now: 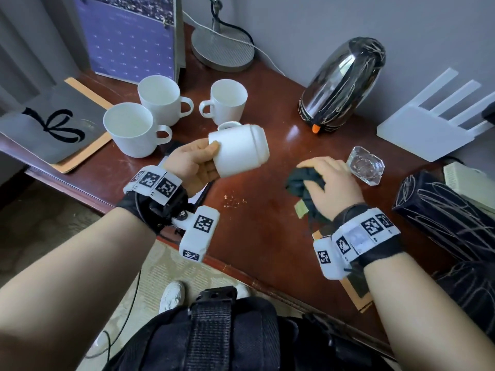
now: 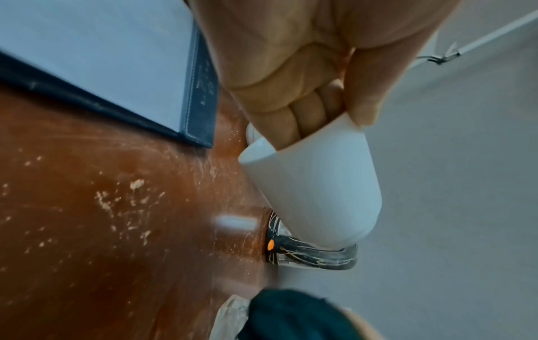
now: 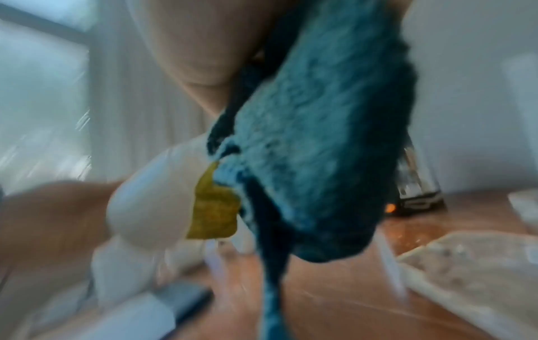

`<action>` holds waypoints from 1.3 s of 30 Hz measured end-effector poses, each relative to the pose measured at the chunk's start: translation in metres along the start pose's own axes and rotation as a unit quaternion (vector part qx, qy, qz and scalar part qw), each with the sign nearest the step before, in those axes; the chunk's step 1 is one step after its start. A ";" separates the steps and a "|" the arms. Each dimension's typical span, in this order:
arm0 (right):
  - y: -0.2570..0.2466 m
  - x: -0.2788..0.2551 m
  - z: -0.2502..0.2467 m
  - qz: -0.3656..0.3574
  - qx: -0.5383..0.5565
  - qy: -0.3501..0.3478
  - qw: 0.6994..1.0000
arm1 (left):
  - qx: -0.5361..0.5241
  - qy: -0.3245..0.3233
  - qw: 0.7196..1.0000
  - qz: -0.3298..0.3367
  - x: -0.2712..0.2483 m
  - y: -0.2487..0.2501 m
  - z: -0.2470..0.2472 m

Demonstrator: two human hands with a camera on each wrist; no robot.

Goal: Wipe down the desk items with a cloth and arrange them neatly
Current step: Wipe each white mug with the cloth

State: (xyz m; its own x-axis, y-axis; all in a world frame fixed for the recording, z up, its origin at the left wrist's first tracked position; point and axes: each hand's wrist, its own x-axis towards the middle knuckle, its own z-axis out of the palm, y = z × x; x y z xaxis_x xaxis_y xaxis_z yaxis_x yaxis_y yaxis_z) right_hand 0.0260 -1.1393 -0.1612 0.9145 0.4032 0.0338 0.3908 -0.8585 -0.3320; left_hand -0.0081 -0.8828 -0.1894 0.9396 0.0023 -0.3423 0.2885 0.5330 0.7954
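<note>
My left hand holds a white mug tipped on its side above the desk, base pointing right. In the left wrist view the fingers reach inside the mug while the thumb presses the outer wall. My right hand grips a bunched dark teal cloth with a yellow tag, a short way right of the mug and apart from it. The cloth fills the blurred right wrist view. Three more white mugs stand upright at the back left.
On the reddish wooden desk: a shiny steel kettle at the back right, a glass ashtray beside my right hand, a white router, a lamp base, a calendar stand, a grey folder, a dark box.
</note>
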 end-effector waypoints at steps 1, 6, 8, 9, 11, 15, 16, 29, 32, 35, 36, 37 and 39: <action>-0.003 0.002 -0.002 0.039 0.089 0.043 0.994 | 0.014 -0.012 1.000 0.000 -0.002 0.001 0.002; -0.030 0.016 -0.012 0.060 0.296 0.088 0.949 | 0.044 -0.033 0.998 -0.009 -0.011 0.001 0.011; -0.039 0.019 -0.016 0.010 0.278 0.104 0.955 | 0.040 -0.034 0.999 -0.012 -0.013 0.001 0.010; -0.042 0.020 -0.017 -0.014 0.258 0.119 0.959 | 0.036 -0.032 0.999 -0.014 -0.014 0.001 0.010; -0.049 0.023 -0.016 -0.067 0.215 0.155 0.962 | 0.019 -0.029 0.999 -0.014 -0.014 0.002 0.011; -0.060 0.027 -0.006 -0.101 0.209 0.172 0.957 | -0.039 0.000 0.999 -0.011 -0.013 0.003 0.008; -0.061 0.028 -0.004 -0.082 0.224 0.168 0.957 | -0.045 0.005 0.999 -0.011 -0.013 0.002 0.007; -0.050 0.016 -0.006 0.060 0.333 0.071 0.938 | -0.248 0.039 0.966 -0.067 -0.011 0.001 0.003; -0.052 0.015 -0.005 0.041 0.296 0.054 0.953 | -0.265 0.041 0.962 -0.054 -0.010 0.002 0.000; -0.053 0.015 -0.005 0.043 0.284 0.065 0.956 | -0.247 0.045 0.966 -0.058 -0.010 0.005 -0.003; -0.054 0.015 -0.005 0.046 0.283 0.070 0.955 | -0.246 0.045 0.966 -0.061 -0.010 0.005 -0.003; -0.054 0.016 -0.005 0.049 0.284 0.075 0.955 | -0.247 0.046 0.966 -0.063 -0.009 0.005 -0.004; -0.055 0.016 -0.005 0.051 0.283 0.083 0.954 | -0.246 0.047 0.966 -0.069 -0.009 0.004 -0.003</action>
State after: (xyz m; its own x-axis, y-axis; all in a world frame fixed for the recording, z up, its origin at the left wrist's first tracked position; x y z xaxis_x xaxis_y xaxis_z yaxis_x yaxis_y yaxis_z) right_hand 0.0196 -1.0870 -0.1380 0.9673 0.2303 0.1063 0.2216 -0.5635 -0.7958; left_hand -0.0162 -0.8781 -0.1844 0.8706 -0.0329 -0.4909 0.2659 0.8710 0.4131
